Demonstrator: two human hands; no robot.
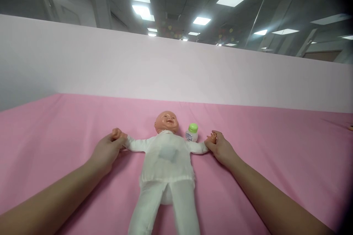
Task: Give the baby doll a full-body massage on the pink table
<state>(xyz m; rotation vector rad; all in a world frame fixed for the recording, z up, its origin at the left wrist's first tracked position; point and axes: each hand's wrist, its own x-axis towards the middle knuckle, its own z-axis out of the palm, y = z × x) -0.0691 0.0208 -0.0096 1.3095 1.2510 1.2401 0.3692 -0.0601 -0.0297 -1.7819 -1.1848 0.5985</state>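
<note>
A baby doll [168, 161] with a white cloth body and a hard plastic head lies on its back, its arms stretched out sideways. My left hand [106, 150] is closed around the doll's hand and wrist on the left side. On the other side, my right hand [223, 148] grips the doll's other hand between thumb and fingers. A small bottle [192, 133] with a green cap and a printed label stands beside the doll's head, between the head and my right hand. The doll's feet lie outside the picture.
Pink cloth [242, 132] covers the surface under the doll, with some wrinkles at the right. Behind it rises a low white wall [165, 69], topped by a glass pane [179, 7] showing ceiling lights. A small object is cut off at the right edge.
</note>
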